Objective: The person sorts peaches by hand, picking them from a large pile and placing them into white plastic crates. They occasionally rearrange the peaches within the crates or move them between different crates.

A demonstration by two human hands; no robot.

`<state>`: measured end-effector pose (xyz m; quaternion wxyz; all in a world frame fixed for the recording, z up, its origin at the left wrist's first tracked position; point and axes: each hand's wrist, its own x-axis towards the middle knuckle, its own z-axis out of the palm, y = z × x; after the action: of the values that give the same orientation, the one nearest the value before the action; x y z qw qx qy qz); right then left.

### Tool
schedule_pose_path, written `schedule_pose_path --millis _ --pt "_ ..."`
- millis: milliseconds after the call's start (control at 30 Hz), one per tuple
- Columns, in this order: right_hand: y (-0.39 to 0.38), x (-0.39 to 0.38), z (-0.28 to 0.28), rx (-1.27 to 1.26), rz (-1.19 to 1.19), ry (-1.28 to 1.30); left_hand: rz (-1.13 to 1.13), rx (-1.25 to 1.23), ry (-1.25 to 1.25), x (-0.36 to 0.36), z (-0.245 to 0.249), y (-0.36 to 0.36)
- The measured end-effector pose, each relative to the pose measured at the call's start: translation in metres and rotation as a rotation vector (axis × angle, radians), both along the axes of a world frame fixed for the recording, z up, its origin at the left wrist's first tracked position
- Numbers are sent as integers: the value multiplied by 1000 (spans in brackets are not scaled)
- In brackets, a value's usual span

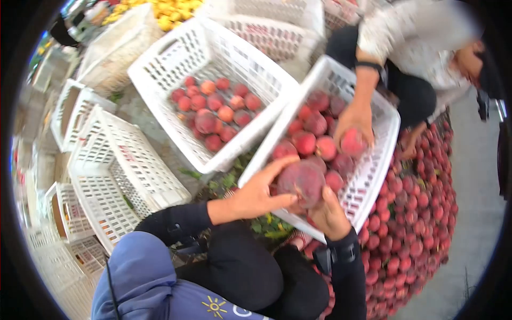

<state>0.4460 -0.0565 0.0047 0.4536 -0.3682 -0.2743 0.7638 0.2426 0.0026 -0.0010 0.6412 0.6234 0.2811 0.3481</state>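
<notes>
Between my two hands, over the near end of a white crate (380,176), is a large dark red peach (302,183). My left hand (261,193) curves round its left side, thumb underneath and fingers over the top. From the lower right, my right hand (329,216) holds the same fruit, its thumb up against the side. Red peaches (314,124) lie in the crate below. Another person's hand (355,122) grips a peach (353,142) in that crate, just beyond my hands.
A second white crate (176,114) with red peaches stands ahead to the left. Another white crate (85,170) lies left. A large heap of peaches (410,229) covers the ground at right. The co-worker (410,48) crouches at upper right. Yellow fruit (170,12) shows at the top.
</notes>
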Motion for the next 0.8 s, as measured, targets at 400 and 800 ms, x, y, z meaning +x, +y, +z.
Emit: schedule_pose_path --millis 400,800 --pt "-38 40 -3 103 -71 -118 185 -353 -292 -80 -6 82" --pt "-9 81 -10 -22 -667 -149 -7 -232 -181 19 33 180"
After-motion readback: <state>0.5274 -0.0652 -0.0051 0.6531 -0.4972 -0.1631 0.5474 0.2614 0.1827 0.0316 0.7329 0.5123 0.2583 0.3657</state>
